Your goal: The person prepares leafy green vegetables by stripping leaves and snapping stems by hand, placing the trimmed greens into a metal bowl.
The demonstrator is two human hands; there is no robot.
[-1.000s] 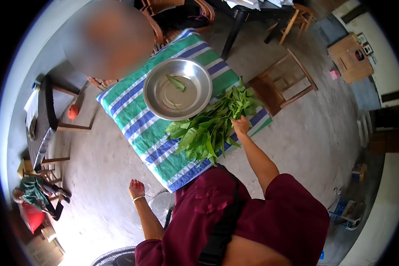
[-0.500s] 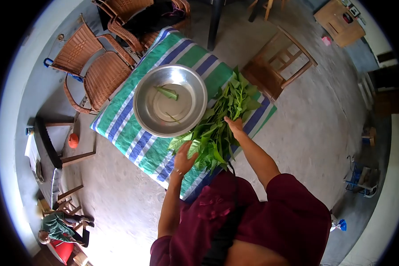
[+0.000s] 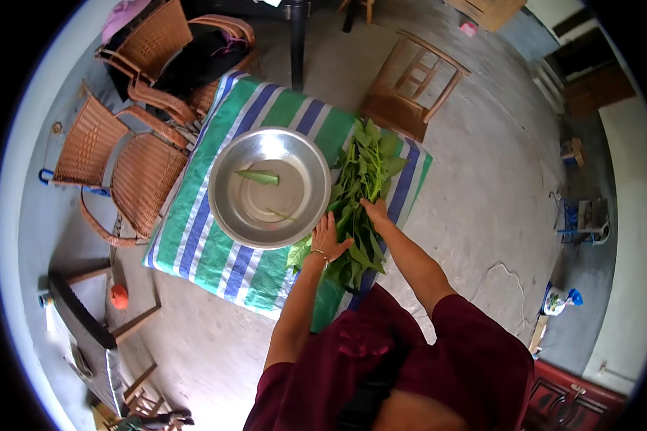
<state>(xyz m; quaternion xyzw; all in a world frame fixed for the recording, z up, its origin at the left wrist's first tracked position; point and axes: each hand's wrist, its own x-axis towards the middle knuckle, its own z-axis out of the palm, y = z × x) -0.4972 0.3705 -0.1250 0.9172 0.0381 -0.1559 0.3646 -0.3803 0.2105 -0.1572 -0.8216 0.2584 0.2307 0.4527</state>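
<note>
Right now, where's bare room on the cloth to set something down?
The cloth lies bare between the basin and the near-left corner, also beyond the basin. Crowded right of the basin: greens, left hand, right hand.

Around a brown, round-seated wicker armchair (image 3: 148,172) are a second brown wicker armchair (image 3: 151,43) bearing black cloth (image 3: 200,66) above it in view, a round orange-red object (image 3: 118,297) below it, and a brown wooden slat-backed chair (image 3: 394,113) to its right.
</note>
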